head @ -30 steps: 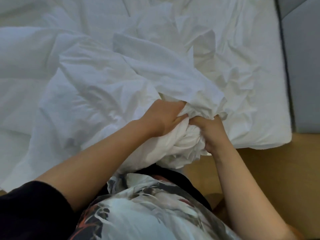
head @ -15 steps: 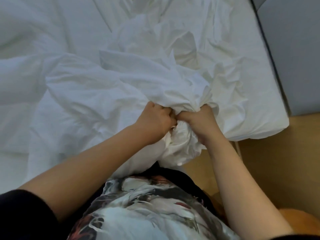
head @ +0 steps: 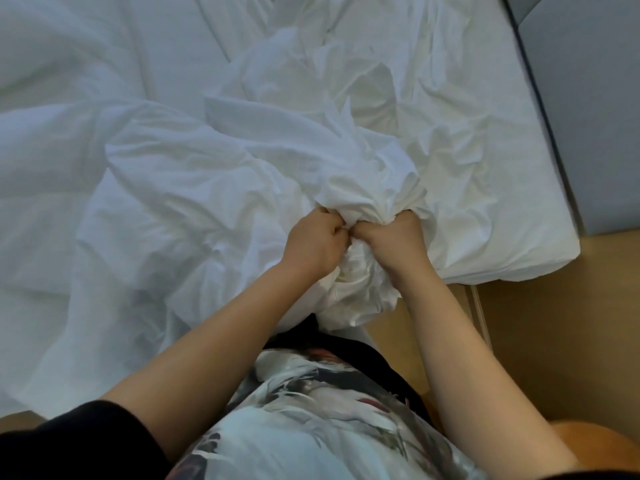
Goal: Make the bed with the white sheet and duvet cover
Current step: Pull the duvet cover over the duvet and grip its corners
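Hands meet just right of the frame's centre, knuckles touching. The left hand (head: pixel 313 242) and the right hand (head: pixel 391 240) are both clenched, fingers curled tight round one gathered bunch of the duvet cover (head: pixel 372 199), so the cloth is squeezed into a narrow neck between the two fists. Above the fists the fabric fans out in crumpled folds toward the upper middle of the frame. Below them a rounded wad of the same white cloth bulges between the wrists and hangs past the near edge of the bed (head: pixel 519 271), down toward the person's body.

The rest of the duvet cover lies puffy and creased across the left half of the frame, and its lower left part drapes over the bed's near side. Where one white layer ends and the next begins there cannot be told. On the right the white sheet (head: pixel 502 209) covers the mattress, wrinkled, and wraps over the corner at the right middle of the frame.

A grey panel (head: pixel 588 98) runs along the bed in the upper right. Tan wooden floor (head: pixel 554 323) fills the lower right, with a thin white cord (head: pixel 479 313) lying just beside the bed's corner. Both forearms are bare. A black sleeve (head: pixel 69 445) shows at the lower left and a patterned top (head: pixel 311 427) at the bottom centre.
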A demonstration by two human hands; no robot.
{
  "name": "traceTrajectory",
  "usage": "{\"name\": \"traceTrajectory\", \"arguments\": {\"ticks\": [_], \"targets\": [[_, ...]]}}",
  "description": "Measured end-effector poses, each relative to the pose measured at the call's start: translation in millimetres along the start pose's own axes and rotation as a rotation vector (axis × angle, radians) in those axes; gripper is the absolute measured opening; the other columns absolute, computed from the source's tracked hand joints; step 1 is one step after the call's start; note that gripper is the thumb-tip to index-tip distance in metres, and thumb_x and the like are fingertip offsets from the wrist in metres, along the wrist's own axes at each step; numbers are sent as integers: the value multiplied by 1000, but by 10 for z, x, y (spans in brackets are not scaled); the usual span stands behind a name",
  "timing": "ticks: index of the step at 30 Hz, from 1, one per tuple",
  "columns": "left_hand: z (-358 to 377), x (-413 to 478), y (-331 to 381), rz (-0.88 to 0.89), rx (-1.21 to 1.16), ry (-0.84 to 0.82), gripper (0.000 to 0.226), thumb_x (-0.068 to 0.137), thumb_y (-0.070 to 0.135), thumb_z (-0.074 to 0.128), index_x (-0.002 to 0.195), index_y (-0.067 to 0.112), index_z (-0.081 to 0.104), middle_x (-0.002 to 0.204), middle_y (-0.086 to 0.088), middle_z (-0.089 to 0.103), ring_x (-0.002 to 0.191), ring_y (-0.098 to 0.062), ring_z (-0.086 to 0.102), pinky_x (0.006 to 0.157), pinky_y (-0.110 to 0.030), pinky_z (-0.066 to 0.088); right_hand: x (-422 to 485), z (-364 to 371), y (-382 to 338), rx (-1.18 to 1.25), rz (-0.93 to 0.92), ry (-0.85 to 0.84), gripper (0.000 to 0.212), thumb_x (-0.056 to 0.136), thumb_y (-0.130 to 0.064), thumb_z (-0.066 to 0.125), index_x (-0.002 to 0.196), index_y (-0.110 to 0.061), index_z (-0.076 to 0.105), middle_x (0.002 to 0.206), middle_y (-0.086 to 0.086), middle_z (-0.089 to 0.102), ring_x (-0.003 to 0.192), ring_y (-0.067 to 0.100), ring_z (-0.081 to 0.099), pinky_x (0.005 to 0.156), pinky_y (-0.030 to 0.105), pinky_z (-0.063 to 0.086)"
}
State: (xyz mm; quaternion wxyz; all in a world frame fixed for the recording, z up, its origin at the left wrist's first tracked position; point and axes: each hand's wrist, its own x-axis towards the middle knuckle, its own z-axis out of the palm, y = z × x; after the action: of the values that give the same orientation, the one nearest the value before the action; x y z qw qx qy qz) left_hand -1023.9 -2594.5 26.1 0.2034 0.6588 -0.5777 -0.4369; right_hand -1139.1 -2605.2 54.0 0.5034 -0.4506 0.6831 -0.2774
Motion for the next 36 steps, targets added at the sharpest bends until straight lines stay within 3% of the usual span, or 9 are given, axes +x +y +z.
{"name": "traceTrajectory", "arguments": {"ticks": [5, 7, 11, 13, 18, 23, 27, 31, 36], "targets": [[-80, -59, 85, -335, -750, -108, 25, 84, 6, 45, 59, 11, 48, 62, -2, 47, 65, -18, 44, 66, -28, 35, -34, -48, -28, 101, 70, -197, 16, 80, -7, 67, 87, -21, 64, 91, 0, 70, 87, 14, 68, 77, 25, 55], [-125, -84, 71, -286, -938, -207, 34, 84, 16, 53, 50, 19, 58, 55, 7, 54, 58, -11, 52, 63, -21, 41, -44, -34, -38, 36, 78, -288, 12, 78, -7, 62, 85, -17, 65, 88, 1, 70, 87, 17, 67, 77, 28, 54], [-116, -110, 38, -162, -971, -231, 16, 81, 20, 64, 91, 10, 71, 86, -3, 73, 88, -16, 69, 78, -26, 53, -61, 25, -96, -65, 86, -461, 6, 51, -9, 48, 54, -14, 46, 54, 0, 47, 56, 14, 48, 52, 25, 38], [-90, -68, -12, -218, -1025, -136, 22, 81, 10, 67, 102, 6, 66, 92, -7, 72, 89, -21, 69, 76, -30, 56, -25, 3, -72, 27, 120, -494, 12, 49, -4, 45, 60, -9, 46, 59, 5, 39, 58, 19, 39, 52, 27, 29], [-72, 22, -94, -319, -969, -66, 24, 62, 17, 60, 87, 15, 62, 70, 6, 67, 72, -14, 65, 63, -27, 53, 78, -147, 120, 401, 313, -410, 43, 75, 19, 31, 94, -1, 64, 99, 18, 60, 91, 31, 54, 76, 33, 49], [-101, 0, -122, -398, -1082, -269, 28, 57, 14, 55, 84, 10, 61, 69, 0, 67, 68, -16, 65, 67, -27, 52, 103, -129, 274, 169, 214, -345, 23, 89, 4, 51, 96, -10, 67, 85, 5, 70, 80, 21, 63, 67, 31, 51], [-162, 84, -89, -419, -1053, -321, 32, 57, 14, 53, 88, 9, 61, 72, -3, 66, 69, -19, 63, 68, -28, 52, 161, -95, 265, 402, 331, -295, 31, 86, 13, 45, 96, -9, 66, 84, 8, 68, 76, 20, 63, 68, 32, 52], [-160, 120, -115, -453, -1068, -272, 27, 56, 15, 52, 81, 10, 59, 67, -3, 61, 60, -18, 61, 62, -25, 49, 217, 1, 234, 692, 554, -85, 21, 90, 5, 42, 87, -5, 60, 75, 7, 55, 58, 14, 52, 51, 23, 52], [-110, 113, -180, -485, -1050, -264, 25, 55, 15, 52, 78, 10, 60, 64, -2, 61, 59, -17, 60, 62, -26, 48, 276, 135, 300, 487, 646, -93, 11, 93, -13, 53, 98, -10, 63, 83, 7, 64, 79, 21, 61, 68, 30, 55]]}}
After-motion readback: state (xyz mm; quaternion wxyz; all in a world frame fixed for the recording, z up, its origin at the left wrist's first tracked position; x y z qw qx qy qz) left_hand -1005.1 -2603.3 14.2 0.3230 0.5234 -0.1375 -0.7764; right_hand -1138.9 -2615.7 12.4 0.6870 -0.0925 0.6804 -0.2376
